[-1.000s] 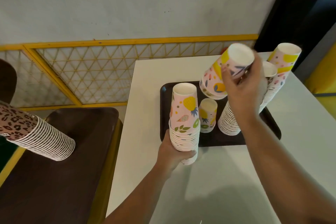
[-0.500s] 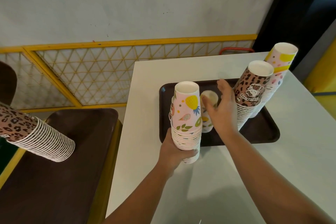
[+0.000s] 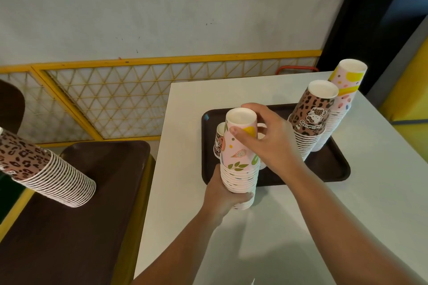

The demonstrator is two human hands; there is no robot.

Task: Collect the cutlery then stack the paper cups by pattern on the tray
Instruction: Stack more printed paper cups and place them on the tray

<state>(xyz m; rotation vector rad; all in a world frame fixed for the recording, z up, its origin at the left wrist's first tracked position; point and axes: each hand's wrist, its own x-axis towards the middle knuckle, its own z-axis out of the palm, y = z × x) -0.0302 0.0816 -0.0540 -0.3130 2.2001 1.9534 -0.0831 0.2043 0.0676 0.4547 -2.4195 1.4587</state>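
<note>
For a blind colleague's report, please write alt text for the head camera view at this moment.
The right hand grips the top fruit-pattern cup of a stack that the left hand holds near its base, at the front edge of a dark tray on a white table. A leopard-pattern stack and another colourful stack stand on the tray.

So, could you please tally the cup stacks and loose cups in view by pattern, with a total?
Fruit-pattern stacks: 2, the one gripped by the left hand and right hand, and the far stack on the tray.
Leopard-pattern stacks: 2, one on the tray, one lying at left.
Loose leopard cup: 1.
Total: 5.
</note>
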